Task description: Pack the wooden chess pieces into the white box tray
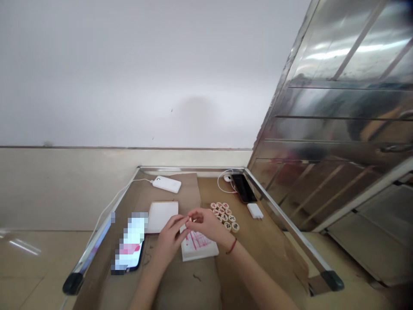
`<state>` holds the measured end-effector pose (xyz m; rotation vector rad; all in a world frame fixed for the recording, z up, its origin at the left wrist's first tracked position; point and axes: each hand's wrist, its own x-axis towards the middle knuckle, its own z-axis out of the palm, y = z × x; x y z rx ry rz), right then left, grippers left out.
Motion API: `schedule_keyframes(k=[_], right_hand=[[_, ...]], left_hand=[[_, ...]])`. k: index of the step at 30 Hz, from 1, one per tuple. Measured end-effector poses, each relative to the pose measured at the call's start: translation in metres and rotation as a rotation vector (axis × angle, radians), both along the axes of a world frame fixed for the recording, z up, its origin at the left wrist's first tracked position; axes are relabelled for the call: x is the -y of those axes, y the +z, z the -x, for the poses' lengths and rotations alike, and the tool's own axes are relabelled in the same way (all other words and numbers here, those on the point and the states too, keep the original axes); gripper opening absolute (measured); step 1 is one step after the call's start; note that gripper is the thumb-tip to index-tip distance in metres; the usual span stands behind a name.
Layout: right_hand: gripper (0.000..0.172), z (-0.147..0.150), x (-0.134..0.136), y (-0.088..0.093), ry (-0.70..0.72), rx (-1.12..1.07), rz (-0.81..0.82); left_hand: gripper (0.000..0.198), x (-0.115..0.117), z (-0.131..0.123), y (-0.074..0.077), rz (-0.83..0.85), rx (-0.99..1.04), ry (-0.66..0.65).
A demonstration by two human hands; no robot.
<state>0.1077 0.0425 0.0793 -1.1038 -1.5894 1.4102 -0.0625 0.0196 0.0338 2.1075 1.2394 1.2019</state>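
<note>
My left hand (172, 236) and my right hand (208, 224) meet fingertip to fingertip above a white box (200, 249) with red markings on its top. Both are closed in a pinch; whatever small thing lies between the fingers is too hidden to name. A red string bracelet (231, 246) circles my right wrist. Just beyond the right hand, several round wooden Chinese chess pieces (223, 218) with red or black characters lie close together, partly covered by that hand. Behind my left hand is a plain white box or lid (163, 215), flat on the cardboard.
A lit phone (131, 245), blurred out, lies at left. Farther back are a white power bank (167, 184) with a cable, a dark phone (244, 188) and a white charger (255, 211). Cardboard (258, 258) covers the metal-framed table (290, 237), which stands against a wall.
</note>
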Motion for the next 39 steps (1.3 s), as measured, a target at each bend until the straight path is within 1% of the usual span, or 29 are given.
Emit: schedule_keyframes(k=[2, 4, 6, 8, 10, 14, 17, 20, 22, 24, 27, 29, 31, 33, 36, 39], right_hand=[[0.027, -0.002, 0.000, -0.003, 0.007, -0.077, 0.075], [0.029, -0.004, -0.001, -0.007, -0.034, -0.084, 0.079], [0.027, -0.007, 0.001, -0.012, -0.129, -0.027, 0.014], [0.022, -0.012, 0.005, -0.016, -0.232, 0.061, -0.080], [0.017, -0.018, 0.010, -0.019, -0.280, 0.125, -0.141], [0.014, -0.030, 0.020, -0.024, -0.288, 0.161, -0.169], [0.011, -0.035, 0.025, -0.028, -0.272, 0.177, -0.173], [0.011, -0.035, 0.028, -0.032, -0.244, 0.193, -0.149], [0.016, -0.033, 0.029, -0.035, -0.245, 0.199, -0.147], [0.021, -0.028, 0.028, -0.037, -0.259, 0.209, -0.174], [0.026, -0.019, 0.025, -0.040, -0.272, 0.283, -0.266], [0.027, -0.010, 0.022, -0.040, -0.270, 0.347, -0.328], [0.027, -0.001, 0.018, -0.040, -0.265, 0.402, -0.381], [0.024, 0.007, 0.014, -0.041, -0.254, 0.459, -0.409], [0.018, 0.017, 0.009, -0.043, -0.238, 0.537, -0.414], [0.018, 0.022, 0.005, -0.049, -0.221, 0.577, -0.419]], left_hand=[[0.027, -0.004, -0.002, 0.009, 0.017, -0.019, -0.015], [0.026, -0.006, -0.004, 0.014, 0.029, -0.037, -0.019], [0.025, -0.007, -0.005, 0.013, 0.041, -0.061, -0.004], [0.021, -0.008, -0.005, 0.009, 0.064, -0.104, 0.025], [0.017, -0.008, -0.006, 0.005, 0.085, -0.193, 0.076], [0.013, -0.010, -0.012, 0.001, 0.073, -0.515, 0.198], [0.011, -0.012, -0.017, 0.003, 0.064, -0.707, 0.196], [0.009, -0.015, -0.021, 0.008, 0.090, -0.800, 0.215], [0.010, -0.016, -0.023, 0.012, 0.106, -0.841, 0.244], [0.014, -0.017, -0.023, 0.015, 0.118, -0.871, 0.273], [0.024, -0.018, -0.023, 0.018, 0.153, -0.909, 0.296], [0.025, -0.019, -0.021, 0.019, 0.173, -0.929, 0.293], [0.024, -0.019, -0.020, 0.019, 0.177, -0.929, 0.289], [0.027, -0.019, -0.018, 0.018, 0.180, -0.910, 0.292], [0.034, -0.019, -0.014, 0.018, 0.200, -0.886, 0.298], [0.039, -0.018, -0.009, 0.018, 0.218, -0.886, 0.272]])
